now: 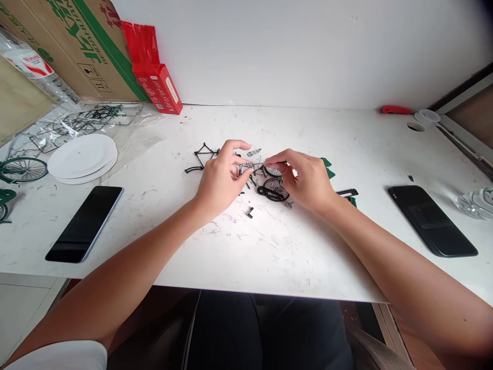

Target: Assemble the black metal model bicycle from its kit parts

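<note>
My left hand [220, 181] pinches a small silver model bicycle part [247, 166] between thumb and fingertips above the table. My right hand [308, 180] grips a slim screwdriver [263, 163], its thin metal shaft pointing left and its tip at the silver part. Whether the tip touches a screw is too small to tell. Below the hands lie a spoked wheel [278, 190] and a black chain-cover piece [271, 193]. The black bike frame [204, 154] rests left of my left hand, partly hidden by it. Nearer me is a small black piece [250, 212].
Phones lie at left [85, 223] and right [431, 220]. White discs [82, 156], a green wheel [25, 169] and sprue frames [84, 121] occupy the left. A red packet [159, 85] and a cardboard box [87, 46] stand behind. Green pieces [328, 167] sit past my right hand.
</note>
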Tool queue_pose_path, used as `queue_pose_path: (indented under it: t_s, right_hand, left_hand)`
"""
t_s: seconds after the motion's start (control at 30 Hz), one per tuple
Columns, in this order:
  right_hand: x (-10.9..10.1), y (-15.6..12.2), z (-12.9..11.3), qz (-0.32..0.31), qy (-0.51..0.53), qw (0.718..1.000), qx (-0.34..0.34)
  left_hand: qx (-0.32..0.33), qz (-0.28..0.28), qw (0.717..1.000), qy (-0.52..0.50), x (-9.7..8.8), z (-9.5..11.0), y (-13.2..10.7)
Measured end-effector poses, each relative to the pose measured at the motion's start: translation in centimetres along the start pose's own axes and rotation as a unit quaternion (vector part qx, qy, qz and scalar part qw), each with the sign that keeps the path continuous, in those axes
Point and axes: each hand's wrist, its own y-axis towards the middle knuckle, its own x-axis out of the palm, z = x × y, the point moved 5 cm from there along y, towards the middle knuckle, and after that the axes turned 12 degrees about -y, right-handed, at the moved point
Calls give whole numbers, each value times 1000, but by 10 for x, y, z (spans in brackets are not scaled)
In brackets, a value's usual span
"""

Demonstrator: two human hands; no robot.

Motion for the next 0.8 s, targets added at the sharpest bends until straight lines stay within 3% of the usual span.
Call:
queue_pose_path:
  t_s: [0.43,0.8]
  right_hand:
    - [-1,-2,-3,0,-4,999,-44]
    - [2,-1,-1,-13,-2,999,-41]
  left_hand:
    - [4,-5,1000,12,-2,-1,1]
    - [8,-16,1000,22,-3,-1,2]
